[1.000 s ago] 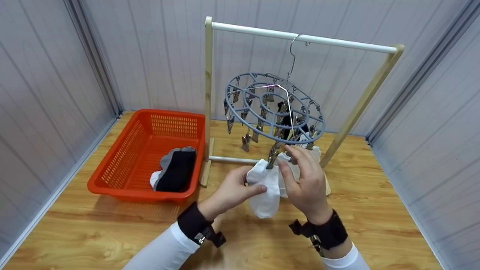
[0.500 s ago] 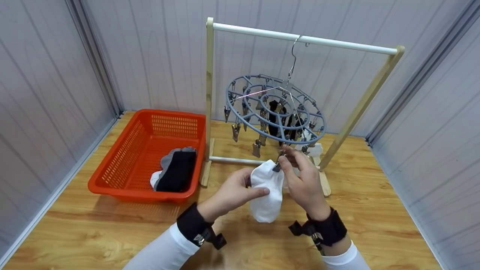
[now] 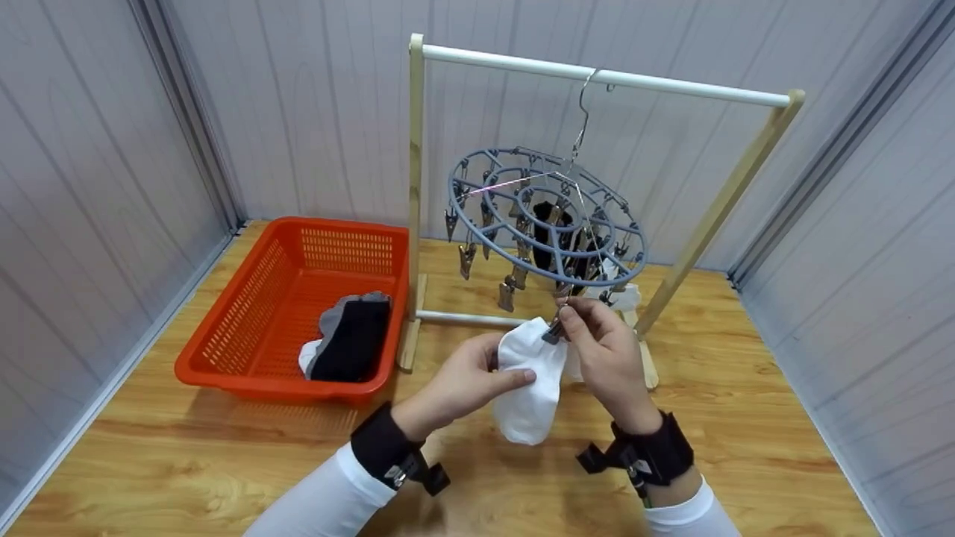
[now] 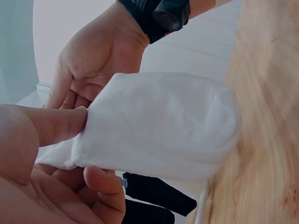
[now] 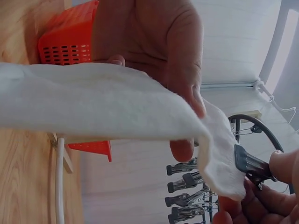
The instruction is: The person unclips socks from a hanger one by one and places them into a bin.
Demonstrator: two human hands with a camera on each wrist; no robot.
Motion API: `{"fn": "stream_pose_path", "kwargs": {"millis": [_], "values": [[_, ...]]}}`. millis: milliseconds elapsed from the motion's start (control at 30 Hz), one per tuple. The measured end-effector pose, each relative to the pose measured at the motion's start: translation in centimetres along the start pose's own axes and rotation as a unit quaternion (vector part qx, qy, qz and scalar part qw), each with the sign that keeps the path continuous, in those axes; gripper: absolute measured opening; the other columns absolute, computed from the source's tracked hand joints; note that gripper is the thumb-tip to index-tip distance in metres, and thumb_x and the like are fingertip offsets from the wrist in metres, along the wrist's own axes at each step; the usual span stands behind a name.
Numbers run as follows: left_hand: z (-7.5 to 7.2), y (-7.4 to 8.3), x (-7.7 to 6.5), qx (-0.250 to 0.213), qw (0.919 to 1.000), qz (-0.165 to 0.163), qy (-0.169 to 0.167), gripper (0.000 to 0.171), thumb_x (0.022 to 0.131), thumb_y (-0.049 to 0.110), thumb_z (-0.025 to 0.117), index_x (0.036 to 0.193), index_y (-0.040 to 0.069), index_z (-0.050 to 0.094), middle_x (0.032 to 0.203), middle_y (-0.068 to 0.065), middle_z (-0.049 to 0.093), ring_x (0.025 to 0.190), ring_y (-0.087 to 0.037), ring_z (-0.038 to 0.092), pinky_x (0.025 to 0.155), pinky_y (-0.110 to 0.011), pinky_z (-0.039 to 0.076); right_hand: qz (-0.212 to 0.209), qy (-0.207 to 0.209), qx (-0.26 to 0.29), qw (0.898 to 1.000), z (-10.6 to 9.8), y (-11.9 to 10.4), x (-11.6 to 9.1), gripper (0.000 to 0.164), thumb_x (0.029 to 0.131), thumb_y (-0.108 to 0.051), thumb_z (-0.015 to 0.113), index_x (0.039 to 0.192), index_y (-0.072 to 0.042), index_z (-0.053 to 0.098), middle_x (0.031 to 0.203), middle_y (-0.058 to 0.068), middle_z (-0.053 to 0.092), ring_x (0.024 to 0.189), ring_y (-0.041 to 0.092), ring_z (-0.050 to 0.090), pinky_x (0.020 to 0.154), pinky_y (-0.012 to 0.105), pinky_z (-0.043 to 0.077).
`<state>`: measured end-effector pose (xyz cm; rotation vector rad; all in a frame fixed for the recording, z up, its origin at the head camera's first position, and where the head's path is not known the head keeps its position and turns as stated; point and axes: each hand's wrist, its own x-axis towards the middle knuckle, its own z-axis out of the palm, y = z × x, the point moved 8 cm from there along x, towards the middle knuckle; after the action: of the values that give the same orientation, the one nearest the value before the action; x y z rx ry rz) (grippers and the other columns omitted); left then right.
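Pinching wht sock point(image 3: 526, 414) w/ L fingers point(image 3: 511, 381) and clip point(image 3: 551, 335) on its cuff w/ R fingers point(image 3: 576, 328), prob. nearly finishing this one, counting blk socks point(image 4: 161, 193) hanging behind as done, leaving blk/gray/wht pile point(image 3: 351, 339) in orange basket point(image 3: 298, 387).
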<state>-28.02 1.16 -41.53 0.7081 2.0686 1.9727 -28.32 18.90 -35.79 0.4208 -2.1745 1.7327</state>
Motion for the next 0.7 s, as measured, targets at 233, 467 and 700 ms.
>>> {"fn": "stream_pose_path", "kwargs": {"millis": [233,467,700], "values": [[-0.31,0.10,-0.07,0.003,1.0000,-0.004,0.002,0.034,0.101,0.014,0.082,0.129,-0.005,0.074,0.110,-0.012,0.081,0.095,-0.018,0.076,0.084,-0.033,0.062,-0.003,0.008,0.017,1.000,-0.21,-0.01,-0.11,0.018,0.110,-0.002,0.067,0.122,0.011,0.070,0.112,0.017,0.076,0.098,0.020,0.073,0.087,0.028,0.060],[-0.55,0.34,-0.02,0.009,1.0000,-0.003,0.002,0.032,0.101,0.014,0.082,0.126,-0.004,0.076,0.109,-0.011,0.081,0.093,-0.017,0.075,0.083,-0.033,0.063,-0.043,0.029,0.034,0.998,-0.57,-0.62,-0.37,0.012,0.105,0.006,0.070,0.114,0.015,0.071,0.109,0.019,0.076,0.094,0.016,0.074,0.085,0.027,0.062],[-0.69,0.50,-0.13,0.007,0.9999,-0.005,-0.005,0.033,0.100,0.011,0.083,0.129,-0.004,0.076,0.111,-0.012,0.081,0.095,-0.017,0.075,0.085,-0.033,0.063,-0.057,0.038,0.028,0.997,-0.78,-0.78,-0.51,0.010,0.102,0.006,0.075,0.109,0.013,0.074,0.106,0.019,0.079,0.090,0.015,0.075,0.082,0.026,0.061]]}}
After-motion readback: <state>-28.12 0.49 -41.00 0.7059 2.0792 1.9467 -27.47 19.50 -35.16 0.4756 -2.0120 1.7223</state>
